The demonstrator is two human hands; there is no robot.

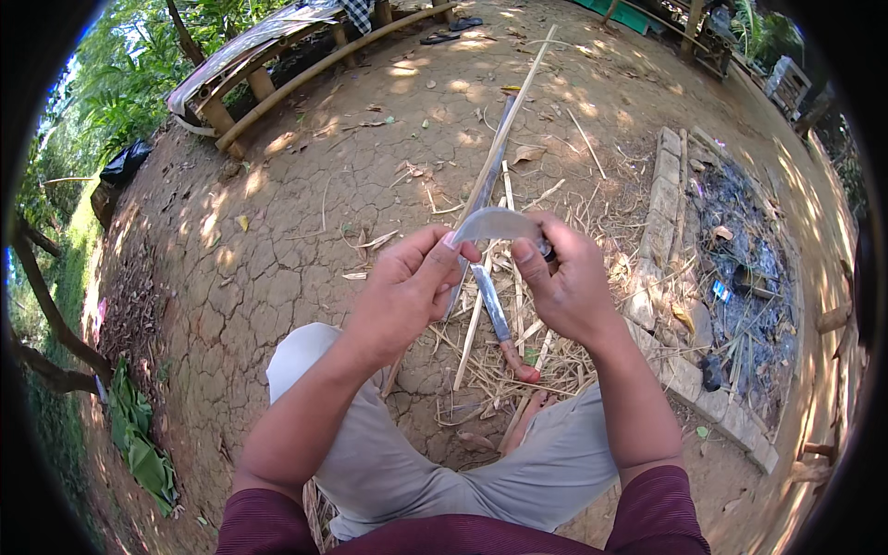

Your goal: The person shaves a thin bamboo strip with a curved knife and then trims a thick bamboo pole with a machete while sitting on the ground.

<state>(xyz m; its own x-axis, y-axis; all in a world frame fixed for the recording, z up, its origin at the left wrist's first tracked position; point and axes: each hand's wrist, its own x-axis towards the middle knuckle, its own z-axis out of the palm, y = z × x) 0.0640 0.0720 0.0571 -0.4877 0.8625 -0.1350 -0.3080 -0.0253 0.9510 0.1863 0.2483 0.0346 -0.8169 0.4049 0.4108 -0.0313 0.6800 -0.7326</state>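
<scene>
My right hand is closed round the dark handle of a small curved knife, whose grey blade arcs toward my left hand. My left hand pinches a long pale bamboo strip near its close end, thumb and fingertips beside the blade's tip. The strip stretches away over the ground. Below and between my hands lies a large straight knife with a brown wooden handle, on a litter of bamboo shavings. My left fingers partly hide where blade and strip meet.
Brick edging borders an ashy fire pit on the right. A bamboo bench stands at the far left, with dark sandals beside it. Green leaves lie at the left. Cracked bare earth surrounds my bent legs.
</scene>
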